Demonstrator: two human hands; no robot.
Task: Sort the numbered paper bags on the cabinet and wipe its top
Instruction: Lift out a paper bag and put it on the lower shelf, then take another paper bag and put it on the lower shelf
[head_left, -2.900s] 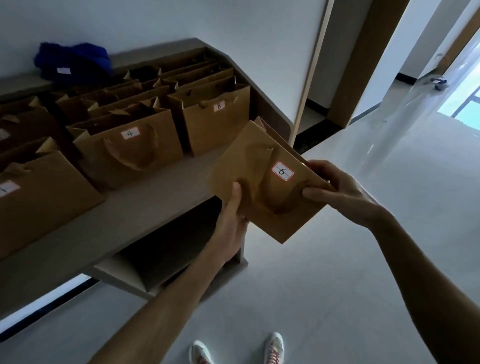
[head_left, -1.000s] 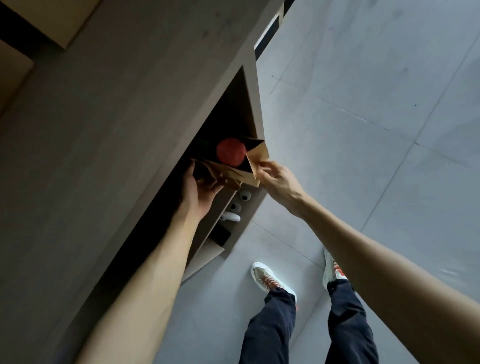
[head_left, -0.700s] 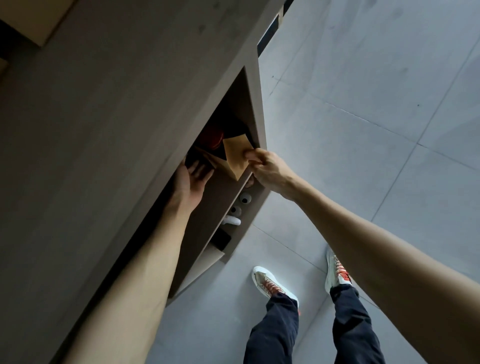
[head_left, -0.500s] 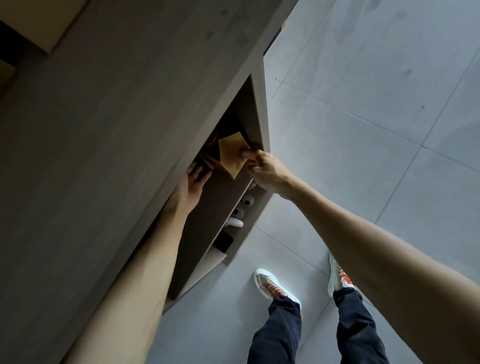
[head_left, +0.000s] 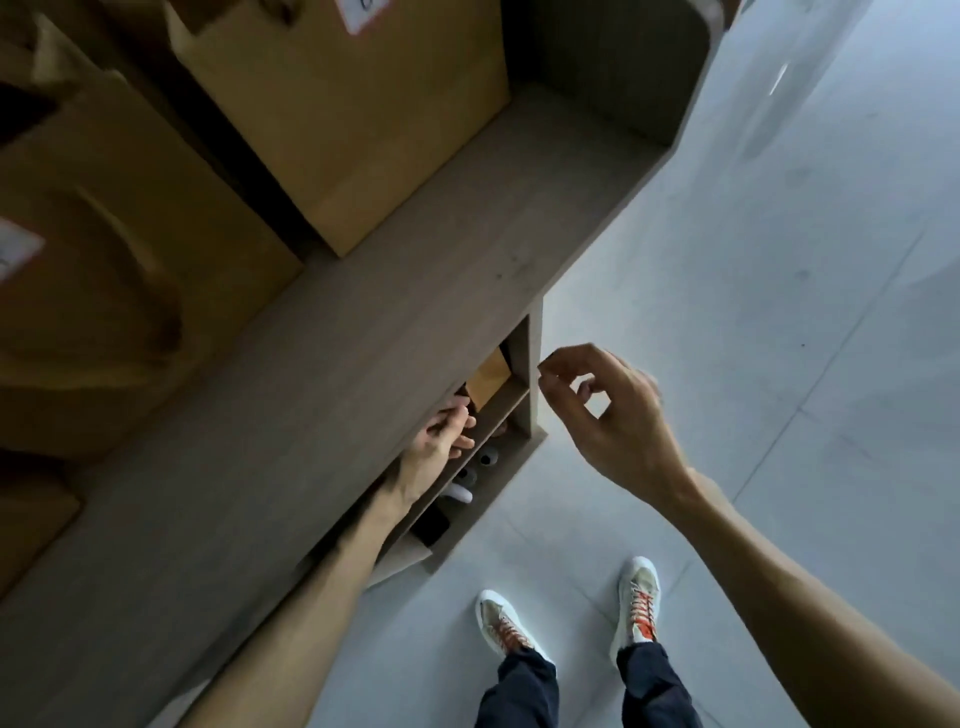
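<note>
Reaching under the counter (head_left: 363, 332) edge, the left hand (head_left: 436, 447) is inside the open shelf compartment at the middle of the frame, its fingers loose and just beside a small brown paper bag (head_left: 488, 382) that stands on that shelf; I cannot tell if they touch it. The overhanging counter hides most of this bag. The right hand (head_left: 608, 415) hangs free outside the cabinet side, fingers loosely curled, holding nothing. Two large paper bags (head_left: 343, 119) with white labels stand on the counter in the upper left of the frame. Small white and dark objects (head_left: 467, 483) lie on the lower shelf. White shoes (head_left: 639, 597) stand on the grey floor at the bottom
</note>
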